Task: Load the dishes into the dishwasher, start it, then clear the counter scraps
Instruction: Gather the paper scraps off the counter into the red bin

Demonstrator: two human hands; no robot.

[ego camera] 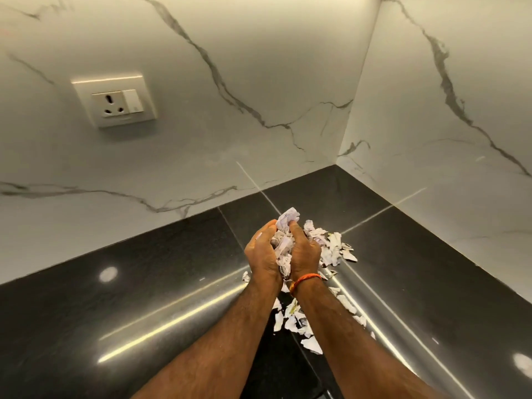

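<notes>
Head view: both hands, left hand and right hand, are cupped together around a wad of torn paper scraps above a black counter. Loose scraps lie beyond and beneath the wrists, trailing roughly toward the corner; individual pieces look too jumbled to give a direction.

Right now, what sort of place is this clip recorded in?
Probably a home kitchen corner: a polished black stone counter meets white grey-veined marble wall panels, with a cream wall socket and switch above. Both hands, left hand and right hand, hold torn white paper scraps.
</notes>
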